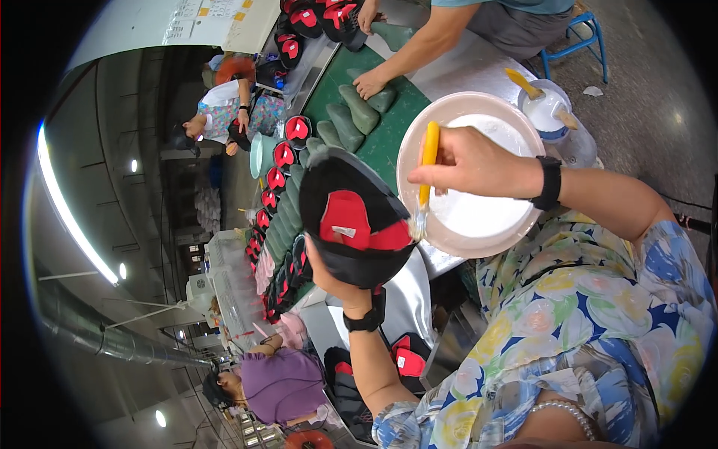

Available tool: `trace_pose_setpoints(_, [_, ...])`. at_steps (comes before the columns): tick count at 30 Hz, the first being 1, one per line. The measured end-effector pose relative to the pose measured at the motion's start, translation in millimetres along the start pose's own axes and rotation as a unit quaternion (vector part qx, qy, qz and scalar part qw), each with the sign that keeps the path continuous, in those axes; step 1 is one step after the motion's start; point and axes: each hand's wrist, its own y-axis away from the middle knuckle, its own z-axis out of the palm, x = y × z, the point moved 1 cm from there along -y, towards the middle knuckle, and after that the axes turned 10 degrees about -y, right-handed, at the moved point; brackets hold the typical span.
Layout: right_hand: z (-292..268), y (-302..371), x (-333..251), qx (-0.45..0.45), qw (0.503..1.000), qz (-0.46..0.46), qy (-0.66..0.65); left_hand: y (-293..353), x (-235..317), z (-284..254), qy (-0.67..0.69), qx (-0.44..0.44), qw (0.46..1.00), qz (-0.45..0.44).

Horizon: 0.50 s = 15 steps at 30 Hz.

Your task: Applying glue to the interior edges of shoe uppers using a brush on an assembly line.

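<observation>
Black shoe upper with red panels [357,224], a rounded fabric shell, sits over the left hand [333,278], whose fingers are closed on its lower edge from beneath; it is held up in the air in front of the person, just left of a round pale pink plastic bowl [419,142] of white paste. Its long axis runs from upper left to lower right in the view, with the narrower black end pointing up and left toward the green conveyor belt [389,135] and the broader red-panelled end pointing down and right toward the bowl. The right hand [471,161] has its fingers pinched shut on a yellow-handled brush [426,176], which stands nearly upright, bristles down, its tip touching the upper's right edge at the bowl's rim. Both wrists carry black bands. Along the belt lie grey-green shoe lasts [357,108] and a row of more black and red uppers [280,161]. Another person's hand [368,82] rests on a last farther up the belt. A white pot with a yellow-handled brush [544,105] stands beyond the bowl.
</observation>
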Motion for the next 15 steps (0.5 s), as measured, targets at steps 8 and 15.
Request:
trace_pose_setpoints(8, [6.8,-14.4,-6.3,-0.073,0.95,-0.3,0.05,48.8,-60.8,1.3,0.586,-0.286,0.621,-0.434])
trace_pose_setpoints(15, [51.1,-21.6,2.2,-0.191,0.879,-0.434,0.059,74.5,-1.3,13.5,0.581,-0.289,0.651,-0.394])
